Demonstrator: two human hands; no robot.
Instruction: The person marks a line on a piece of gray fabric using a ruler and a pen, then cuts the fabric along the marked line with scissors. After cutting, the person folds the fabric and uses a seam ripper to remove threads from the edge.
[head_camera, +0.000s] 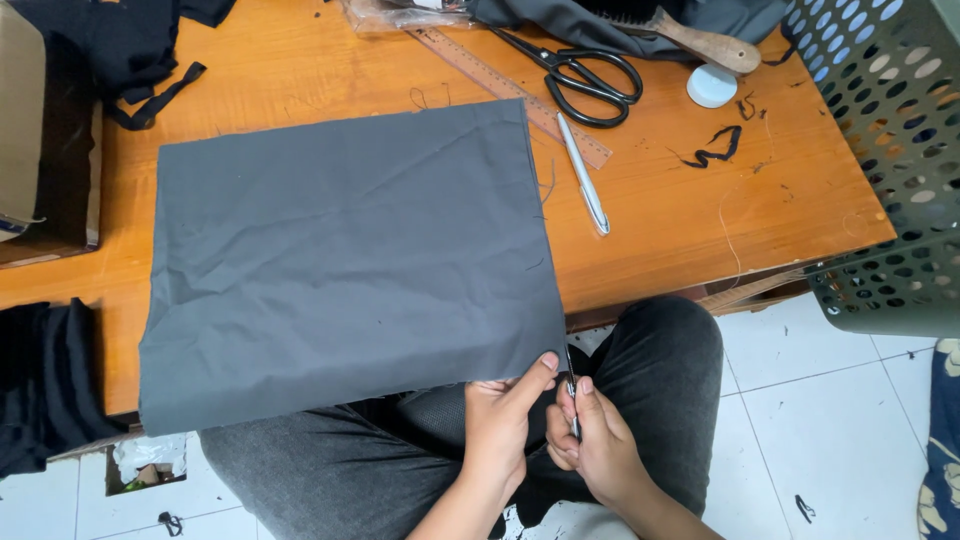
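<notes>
Your grey fabric panel (345, 260) lies flat over the wooden desk (700, 200), its near edge hanging off toward your lap. It looks light, soft and limp, lightly creased, so it will likely sag and slide unless most of it stays on the desk; take it by an edge or corner. Your left hand (500, 425) pinches the near right corner. Your right hand (595, 445) is clenched around a thin metal tool (572, 400) touching that corner.
</notes>
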